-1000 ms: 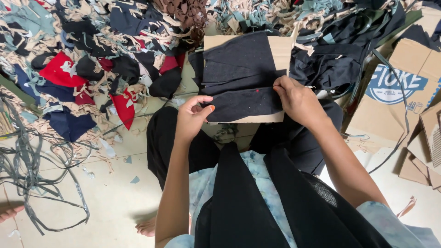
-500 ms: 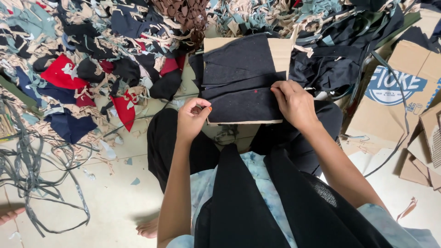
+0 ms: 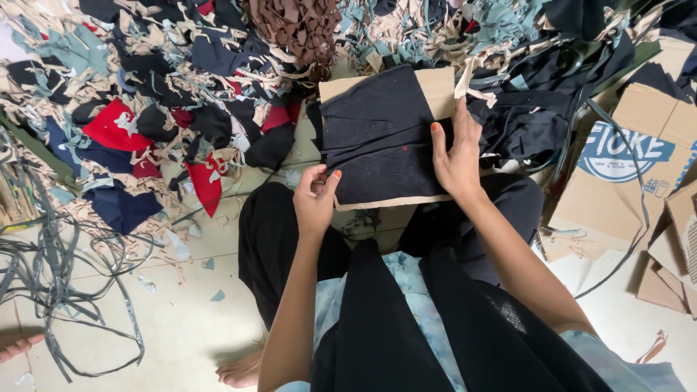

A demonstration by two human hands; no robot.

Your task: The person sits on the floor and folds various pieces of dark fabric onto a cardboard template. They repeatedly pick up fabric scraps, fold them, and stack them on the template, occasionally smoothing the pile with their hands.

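Landmark: the cardboard sheet (image 3: 435,86), a tan rectangle lying on the person's lap, its far end toward the scrap heap. On top of it lies the dark fabric piece (image 3: 377,138), navy/black w/ a few small specks, covering most of the sheet; a bare tan strip shows at the far right corner and along the near edge.

Right hand (image 3: 457,156) rests flat on the fabric at the right side of the sheet, fingers spread, pressing down, not clenched. Left hand (image 3: 316,199) is at the sheet's near-left corner, thumb and fingers pinched on the fabric's edge there (cannot tell if the card edge is in the pinch too).

Handling, as a judgement: the fabric looks light, soft and floppy, prob. a knit, so it'd wrinkle and slide unless pinned; best taken by an edge or corner w/ the other palm flat on it. The card looks stiff enough to act as backing.

Beyond the sheet's far end: heap of fabric scraps (image 3: 218,87), red, navy, teal, beige, brown. To its right, a cardboard box (image 3: 639,181). Left of it, grey strips (image 3: 51,276) on the floor.
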